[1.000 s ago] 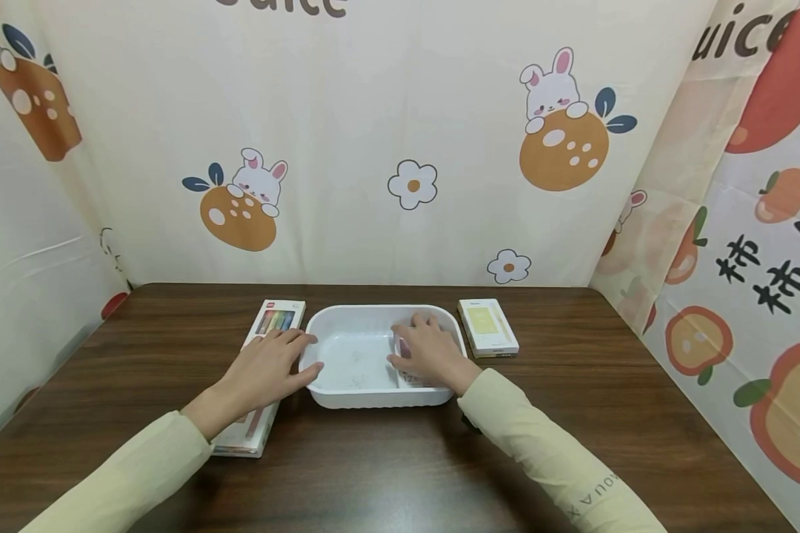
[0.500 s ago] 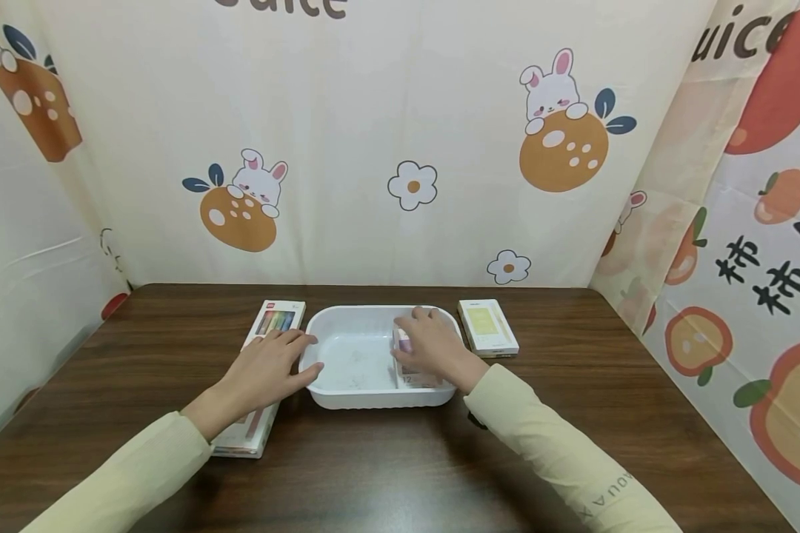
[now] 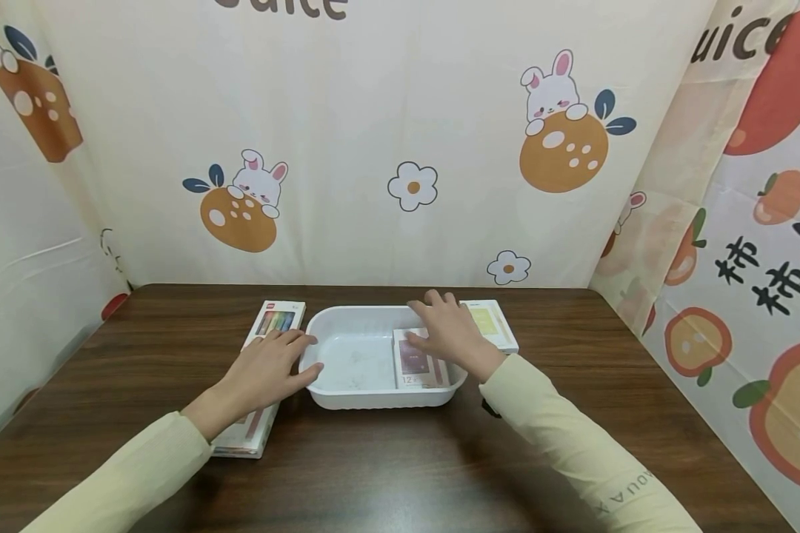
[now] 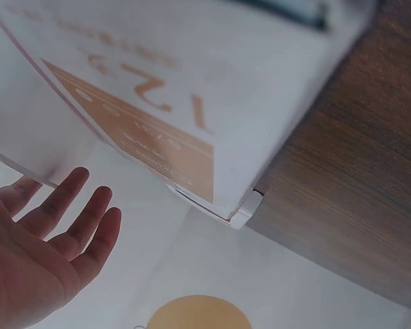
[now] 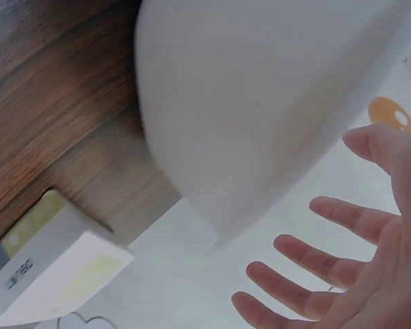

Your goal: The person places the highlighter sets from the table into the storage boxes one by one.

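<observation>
A white plastic basket (image 3: 373,400) stands in the middle of the table. In its right part lies a flat white box with a purple picture (image 3: 413,359), partly covered by my right hand (image 3: 455,334). That hand hovers over the basket's right rim with spread fingers and holds nothing; the right wrist view shows a gap under the fingers. My left hand (image 3: 270,370) is at the basket's left rim with loosely extended fingers, above a long white box with coloured stripes (image 3: 278,320). Whether it touches the rim is hard to tell.
A small white and yellow box (image 3: 502,342) lies right of the basket, partly behind my right hand. Other flat white packaging (image 3: 240,442) shows under my left forearm. A printed curtain (image 3: 347,222) hangs behind the brown wooden table (image 3: 560,355).
My right hand has lifted off the purple-pictured box and moved right toward the basket's rim, uncovering more of that box. The left hand has stayed in place.
</observation>
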Demonstrator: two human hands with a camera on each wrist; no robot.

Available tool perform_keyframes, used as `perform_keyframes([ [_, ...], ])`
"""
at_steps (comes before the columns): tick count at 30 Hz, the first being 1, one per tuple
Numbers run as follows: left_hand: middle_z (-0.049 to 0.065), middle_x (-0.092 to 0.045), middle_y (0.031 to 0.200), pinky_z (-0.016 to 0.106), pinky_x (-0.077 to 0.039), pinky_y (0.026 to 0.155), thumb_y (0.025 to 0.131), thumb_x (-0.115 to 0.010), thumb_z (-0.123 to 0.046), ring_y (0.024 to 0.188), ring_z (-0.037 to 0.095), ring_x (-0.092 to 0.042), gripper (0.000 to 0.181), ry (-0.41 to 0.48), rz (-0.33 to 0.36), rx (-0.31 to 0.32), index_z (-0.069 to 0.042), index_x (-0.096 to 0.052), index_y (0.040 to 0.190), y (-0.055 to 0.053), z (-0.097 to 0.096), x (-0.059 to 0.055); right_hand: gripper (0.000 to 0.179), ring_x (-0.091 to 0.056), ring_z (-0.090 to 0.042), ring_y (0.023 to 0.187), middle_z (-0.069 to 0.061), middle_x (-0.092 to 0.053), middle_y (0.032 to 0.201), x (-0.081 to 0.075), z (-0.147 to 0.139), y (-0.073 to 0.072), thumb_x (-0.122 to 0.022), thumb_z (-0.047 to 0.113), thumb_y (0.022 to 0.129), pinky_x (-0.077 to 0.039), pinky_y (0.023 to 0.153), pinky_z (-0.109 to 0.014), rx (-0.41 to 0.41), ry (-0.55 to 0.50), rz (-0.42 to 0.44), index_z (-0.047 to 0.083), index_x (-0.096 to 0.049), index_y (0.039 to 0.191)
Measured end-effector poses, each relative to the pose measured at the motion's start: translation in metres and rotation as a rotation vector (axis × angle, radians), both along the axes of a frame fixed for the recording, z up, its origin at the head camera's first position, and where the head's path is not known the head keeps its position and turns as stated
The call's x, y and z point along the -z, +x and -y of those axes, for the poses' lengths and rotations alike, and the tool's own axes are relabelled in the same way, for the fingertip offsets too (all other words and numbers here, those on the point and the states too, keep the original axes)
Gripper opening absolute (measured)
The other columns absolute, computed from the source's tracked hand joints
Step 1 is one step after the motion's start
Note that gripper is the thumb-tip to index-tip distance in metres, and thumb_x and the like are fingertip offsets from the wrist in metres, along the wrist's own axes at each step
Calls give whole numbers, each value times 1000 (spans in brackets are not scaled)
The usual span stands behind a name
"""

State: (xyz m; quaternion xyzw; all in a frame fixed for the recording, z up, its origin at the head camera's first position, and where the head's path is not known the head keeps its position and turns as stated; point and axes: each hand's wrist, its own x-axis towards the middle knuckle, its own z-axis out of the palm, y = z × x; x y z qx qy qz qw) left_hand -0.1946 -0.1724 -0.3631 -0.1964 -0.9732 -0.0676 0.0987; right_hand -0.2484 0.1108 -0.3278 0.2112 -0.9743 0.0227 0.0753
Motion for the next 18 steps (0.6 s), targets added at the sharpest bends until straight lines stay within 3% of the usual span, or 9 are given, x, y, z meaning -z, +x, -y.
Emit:
perform_keyframes([
  [18, 13, -58, 121, 52, -43, 88, 86, -50, -50, 110, 33, -53, 52, -10, 9, -7, -11, -58, 119, 1, -1, -1, 53, -47, -41, 113, -16, -49, 127, -1, -44, -13, -58, 40, 83, -42, 86, -56, 77, -8, -17, 15, -51, 129],
])
